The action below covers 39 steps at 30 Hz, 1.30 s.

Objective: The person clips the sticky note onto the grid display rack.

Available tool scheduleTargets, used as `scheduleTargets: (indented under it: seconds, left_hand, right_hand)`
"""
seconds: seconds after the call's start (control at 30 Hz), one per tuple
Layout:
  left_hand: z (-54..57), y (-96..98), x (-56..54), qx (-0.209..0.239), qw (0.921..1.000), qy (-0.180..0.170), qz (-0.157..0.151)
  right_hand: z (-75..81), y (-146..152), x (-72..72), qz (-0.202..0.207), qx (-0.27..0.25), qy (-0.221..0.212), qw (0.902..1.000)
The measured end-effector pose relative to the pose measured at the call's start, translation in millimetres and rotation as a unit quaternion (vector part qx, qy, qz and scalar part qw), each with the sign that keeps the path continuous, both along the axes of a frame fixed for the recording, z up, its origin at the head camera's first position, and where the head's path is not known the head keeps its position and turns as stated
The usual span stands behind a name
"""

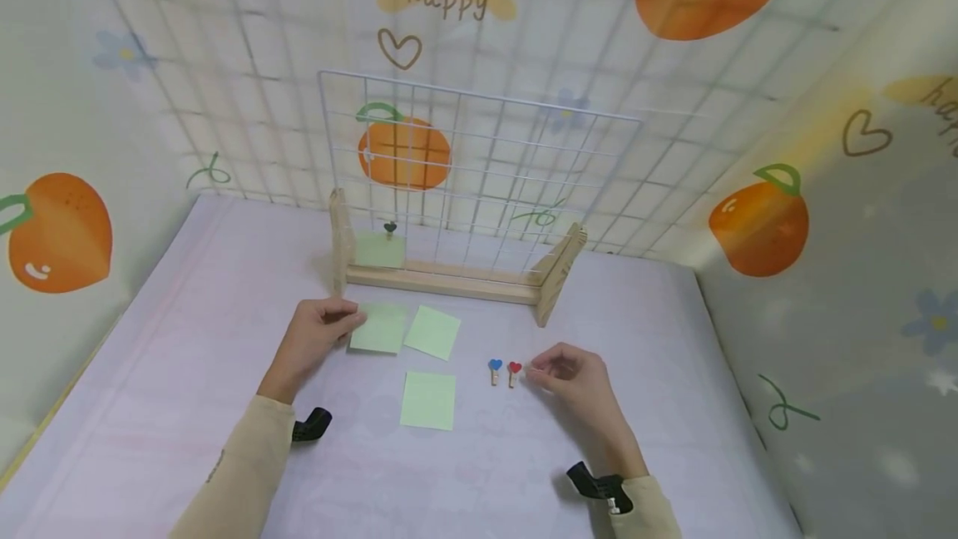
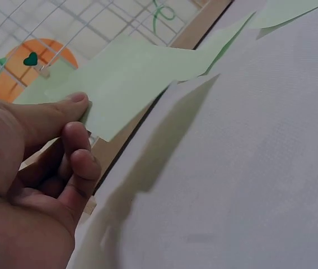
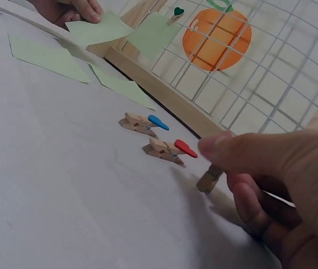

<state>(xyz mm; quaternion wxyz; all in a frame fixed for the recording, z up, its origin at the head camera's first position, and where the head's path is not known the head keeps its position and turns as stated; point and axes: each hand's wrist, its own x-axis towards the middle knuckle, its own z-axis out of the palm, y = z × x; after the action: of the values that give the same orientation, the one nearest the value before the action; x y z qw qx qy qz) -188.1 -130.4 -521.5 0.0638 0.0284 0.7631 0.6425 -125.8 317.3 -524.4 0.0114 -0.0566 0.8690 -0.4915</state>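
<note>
My left hand (image 1: 310, 339) pinches a pale green sticky note (image 2: 131, 78) by its edge between thumb and fingers, lifted off the table. In the right wrist view, my right hand (image 3: 276, 179) pinches a small wooden clothespin (image 3: 208, 180) just above the table; its top is hidden by the fingers. Left of that hand lie a clothespin with a red heart (image 1: 514, 371) and one with a blue heart (image 1: 495, 369). Two more green notes, one nearer the rack (image 1: 434, 332) and one closer to me (image 1: 427, 400), lie on the table.
Behind the notes stands a white wire grid in a wooden base (image 1: 449, 284). A clothespin with a dark green heart (image 1: 390, 229) clips a green note (image 1: 379, 251) to its lower left. Printed cloth walls (image 1: 262, 131) enclose the table at the back and sides.
</note>
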Motion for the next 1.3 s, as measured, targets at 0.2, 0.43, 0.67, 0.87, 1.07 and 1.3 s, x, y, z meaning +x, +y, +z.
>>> scheduleTargets:
  seconds: [0.2, 0.43, 0.67, 0.87, 1.07, 1.3]
  left_hand:
    - [0.5, 5.8, -2.3, 0.021, 0.9997, 0.010, 0.010]
    - [2.3, 19.4, -5.4, 0.026, 0.9991, 0.030, 0.018]
    - [6.8, 33.8, -10.7, 0.034, 0.9985, 0.042, 0.008]
    - [11.1, 47.5, -20.0, 0.035, 0.9985, 0.039, 0.013]
    - [17.5, 61.6, -30.3, 0.036, 0.9960, 0.068, 0.045]
    - [22.3, 78.1, -42.0, 0.058, 0.9910, 0.089, 0.082]
  right_hand:
    - [7.0, -4.8, -1.1, -0.021, 0.015, 0.020, 0.9995]
    - [25.8, -22.7, -4.5, -0.027, 0.001, 0.078, 0.9966]
    - [43.5, -42.6, -15.5, -0.004, 0.025, 0.142, 0.9896]
    - [54.2, -60.1, -28.3, 0.001, 0.035, 0.189, 0.9814]
    - [62.8, -75.6, -40.5, 0.005, 0.026, 0.213, 0.9768]
    - [72.0, -92.9, -53.1, -0.003, 0.002, 0.239, 0.9710]
